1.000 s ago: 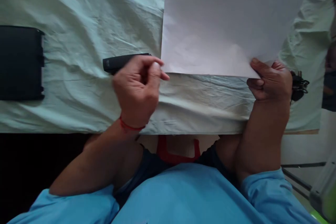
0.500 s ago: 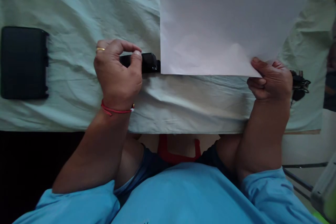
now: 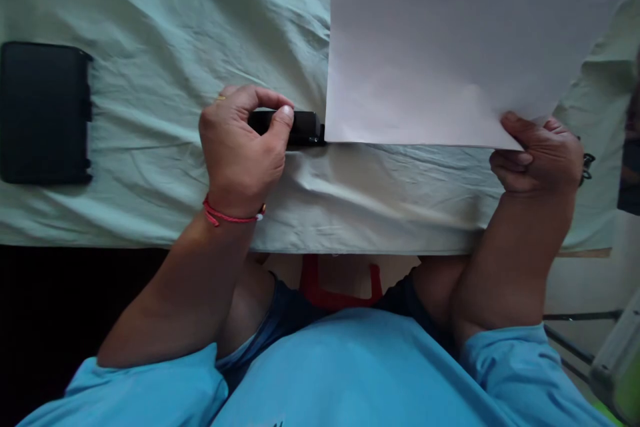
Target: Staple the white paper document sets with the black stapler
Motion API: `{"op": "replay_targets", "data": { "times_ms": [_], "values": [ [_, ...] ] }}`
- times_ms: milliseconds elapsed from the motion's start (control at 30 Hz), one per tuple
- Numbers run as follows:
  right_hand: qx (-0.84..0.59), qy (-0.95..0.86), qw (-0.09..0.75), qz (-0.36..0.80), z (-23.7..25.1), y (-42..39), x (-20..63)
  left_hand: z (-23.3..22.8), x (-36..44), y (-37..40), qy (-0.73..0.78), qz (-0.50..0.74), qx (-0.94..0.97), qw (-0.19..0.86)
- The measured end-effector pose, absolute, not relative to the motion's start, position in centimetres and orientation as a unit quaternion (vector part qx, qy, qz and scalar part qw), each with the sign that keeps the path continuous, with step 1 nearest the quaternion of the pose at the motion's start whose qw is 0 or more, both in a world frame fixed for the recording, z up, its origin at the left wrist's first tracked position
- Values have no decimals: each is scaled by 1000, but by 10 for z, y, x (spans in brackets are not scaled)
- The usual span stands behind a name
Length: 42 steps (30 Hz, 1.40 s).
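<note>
A black stapler (image 3: 305, 127) lies lengthwise on the cloth, with part of it hidden behind my fingers. My left hand (image 3: 245, 140) is closed around its body, thumb and forefinger meeting on the near side and top. The stapler's tip meets the near left corner of white paper (image 3: 425, 53); whether the corner is inside the jaw I cannot tell. My right hand (image 3: 543, 153) pinches the paper's near right corner, thumb on top and fingers curled below. Whether it is one sheet or more is unclear.
A black case (image 3: 45, 113) rests at the far left of the table, which has a pale green cloth (image 3: 165, 27) over it. Dark keys (image 3: 587, 168) show just beyond my right hand, mostly hidden. A red stool (image 3: 340, 300) is under me.
Both hands have shifted to the right, carrying the stapler and the paper along. The keys are now mostly covered by my right hand. Both grips stay the same.
</note>
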State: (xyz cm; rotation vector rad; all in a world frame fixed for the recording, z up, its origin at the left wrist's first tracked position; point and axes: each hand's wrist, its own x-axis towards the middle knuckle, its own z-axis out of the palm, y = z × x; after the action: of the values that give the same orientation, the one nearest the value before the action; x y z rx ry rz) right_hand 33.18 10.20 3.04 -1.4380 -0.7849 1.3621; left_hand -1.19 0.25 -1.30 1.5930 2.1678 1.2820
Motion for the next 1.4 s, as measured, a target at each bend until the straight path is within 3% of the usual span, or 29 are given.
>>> {"op": "replay_targets", "data": {
  "times_ms": [1400],
  "values": [
    [-634,-350,438,532,24,100,333,-4,-6,1,738,410,527,97]
  ]
}}
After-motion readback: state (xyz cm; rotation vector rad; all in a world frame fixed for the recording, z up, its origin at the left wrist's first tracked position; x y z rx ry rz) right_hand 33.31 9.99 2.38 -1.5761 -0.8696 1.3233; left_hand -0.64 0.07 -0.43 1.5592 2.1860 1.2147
